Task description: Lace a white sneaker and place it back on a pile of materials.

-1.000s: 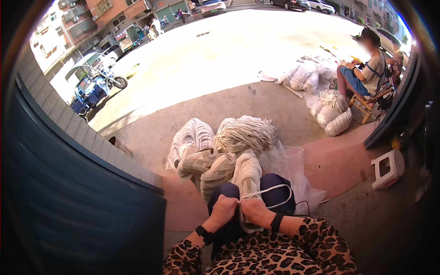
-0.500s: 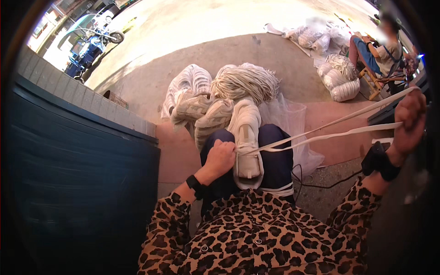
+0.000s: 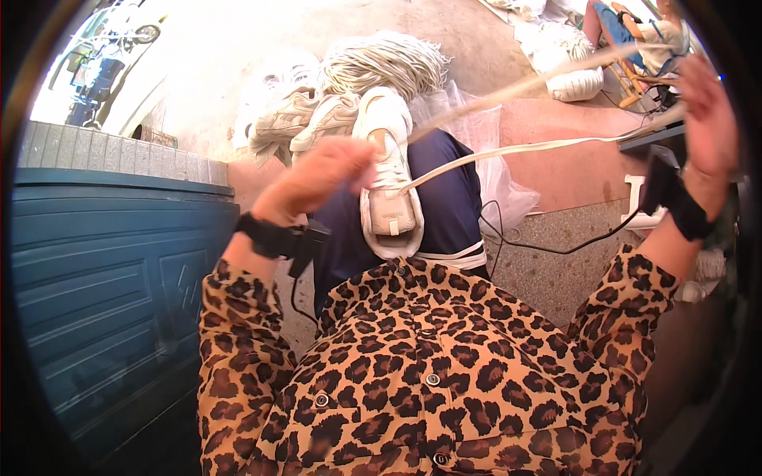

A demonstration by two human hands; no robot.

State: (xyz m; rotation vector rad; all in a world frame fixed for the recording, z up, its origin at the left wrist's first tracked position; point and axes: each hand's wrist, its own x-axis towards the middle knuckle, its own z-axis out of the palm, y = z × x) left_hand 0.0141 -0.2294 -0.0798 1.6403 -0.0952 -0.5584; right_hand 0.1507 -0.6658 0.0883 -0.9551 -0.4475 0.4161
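Observation:
Between my knees stands a cream sneaker, its ankle opening toward me and its toe pointing away. Beside its left edge, over the lacing, is my left hand, smeared by motion, so I cannot see whether its fingers hold anything. Off to the far right, my right hand is raised and closed on the long flat shoelace. One strand runs from the top of the lacing to that hand; a second, blurred strand stretches above it. Dark bands with small boxes are on both wrists.
Several pale shoes and a bundle of cream laces lie beyond my knees. Clear plastic sheeting is at right, near a black cable. A blue panelled door stands left. Another person sits at upper right.
My left hand has lifted off the sneaker's edge and moved left and up. My right hand stays out to the right with the lace. The view has tilted toward my body.

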